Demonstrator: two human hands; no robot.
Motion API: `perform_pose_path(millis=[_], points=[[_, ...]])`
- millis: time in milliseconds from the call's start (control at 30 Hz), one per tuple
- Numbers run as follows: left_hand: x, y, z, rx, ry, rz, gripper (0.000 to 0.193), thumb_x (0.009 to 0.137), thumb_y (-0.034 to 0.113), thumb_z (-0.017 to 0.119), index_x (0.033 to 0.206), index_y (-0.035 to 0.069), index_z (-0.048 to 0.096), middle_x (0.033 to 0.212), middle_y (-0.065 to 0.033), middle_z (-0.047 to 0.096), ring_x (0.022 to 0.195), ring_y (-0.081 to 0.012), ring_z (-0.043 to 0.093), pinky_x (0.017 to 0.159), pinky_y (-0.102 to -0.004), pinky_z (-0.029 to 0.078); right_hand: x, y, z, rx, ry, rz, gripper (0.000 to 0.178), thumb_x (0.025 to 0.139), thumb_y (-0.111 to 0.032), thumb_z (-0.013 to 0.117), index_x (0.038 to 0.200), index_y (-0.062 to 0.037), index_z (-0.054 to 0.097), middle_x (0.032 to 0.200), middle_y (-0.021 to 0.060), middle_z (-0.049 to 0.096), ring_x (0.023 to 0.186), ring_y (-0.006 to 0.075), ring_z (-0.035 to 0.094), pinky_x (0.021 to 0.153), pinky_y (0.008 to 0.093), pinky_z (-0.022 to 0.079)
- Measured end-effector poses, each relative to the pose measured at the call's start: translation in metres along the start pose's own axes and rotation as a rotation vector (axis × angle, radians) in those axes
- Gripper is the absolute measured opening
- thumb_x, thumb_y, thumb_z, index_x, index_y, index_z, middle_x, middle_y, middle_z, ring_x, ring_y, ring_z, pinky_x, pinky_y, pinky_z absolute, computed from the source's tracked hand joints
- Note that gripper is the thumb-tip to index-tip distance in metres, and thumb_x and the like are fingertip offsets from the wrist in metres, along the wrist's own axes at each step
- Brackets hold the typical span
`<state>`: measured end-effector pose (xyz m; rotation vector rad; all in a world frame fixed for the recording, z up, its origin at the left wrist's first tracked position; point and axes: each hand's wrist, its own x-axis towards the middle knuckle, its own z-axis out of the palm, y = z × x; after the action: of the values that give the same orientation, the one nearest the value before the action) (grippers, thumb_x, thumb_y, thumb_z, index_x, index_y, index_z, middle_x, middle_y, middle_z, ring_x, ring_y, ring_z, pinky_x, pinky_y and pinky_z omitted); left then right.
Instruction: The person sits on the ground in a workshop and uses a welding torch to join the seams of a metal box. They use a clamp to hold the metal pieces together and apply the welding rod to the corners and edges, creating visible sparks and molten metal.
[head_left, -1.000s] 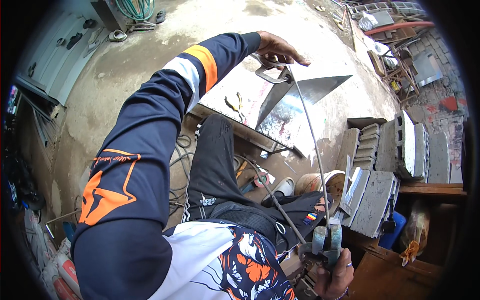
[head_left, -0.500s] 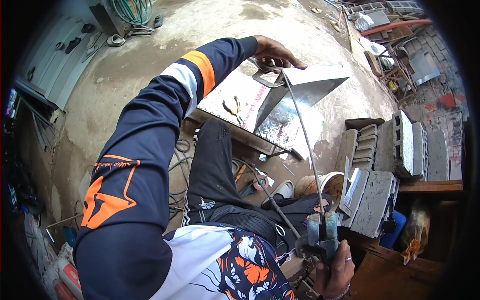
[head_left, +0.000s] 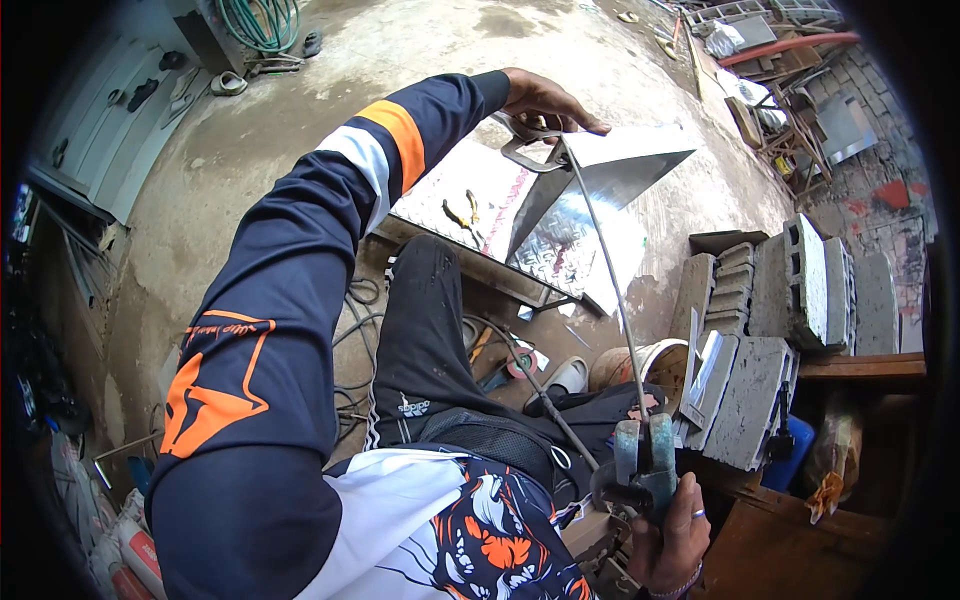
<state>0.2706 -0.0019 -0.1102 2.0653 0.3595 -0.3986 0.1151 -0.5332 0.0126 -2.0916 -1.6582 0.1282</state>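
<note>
Gripping a worn metal clamp at 5 o'clock, the right hand has fingers wrapped tight; a thin rod rises from it toward 12 o'clock. There, the left hand covers a looped handle beside bent sheet metal; I cannot tell its tightness.

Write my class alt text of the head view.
A person's right hand holds a greenish metal holder gripping a thin grey metal rod angled toward a bent, shiny metal sheet. Beside the sheet, the left hand is at a silver looped metal clamp.
</note>
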Motion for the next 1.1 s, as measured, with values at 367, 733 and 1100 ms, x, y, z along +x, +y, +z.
perform_pose_path(millis=[367,733,1100], points=[[0.008,-0.004,-0.003,0.054,-0.005,-0.021,0.114,0.065,0.085,0.069,0.144,0.005,0.053,0.142,-0.0280,0.050,0.117,-0.0358,0.056,0.093,-0.0496,0.045,-0.003,-0.006,-0.003,-0.014,0.022,0.022,0.064,0.088,-0.001,0.068,0.145,0.0109,0.041,0.123,0.0402,0.058,0.087,0.0510,0.064,0.069,0.0458,0.054],[0.009,-0.005,-0.004,0.034,0.018,-0.025,0.106,0.065,0.082,0.073,0.132,0.001,0.062,0.117,-0.0208,0.063,0.094,-0.0260,0.062,0.080,-0.0428,0.047,0.002,-0.009,-0.006,0.003,-0.042,0.094,0.062,0.090,-0.002,0.067,0.145,0.0113,0.041,0.119,0.0392,0.059,0.088,0.0502,0.064,0.070,0.0460,0.054],[0.014,-0.009,0.000,-0.059,0.018,0.020,0.068,0.071,0.079,0.072,0.074,0.012,0.062,0.064,0.0040,0.053,0.048,-0.0076,0.038,0.044,-0.0260,0.028,0.004,-0.014,-0.008,0.004,-0.019,0.105,0.062,0.088,0.000,0.066,0.144,0.0112,0.043,0.112,0.0387,0.060,0.082,0.0504,0.063,0.069,0.0467,0.054]])
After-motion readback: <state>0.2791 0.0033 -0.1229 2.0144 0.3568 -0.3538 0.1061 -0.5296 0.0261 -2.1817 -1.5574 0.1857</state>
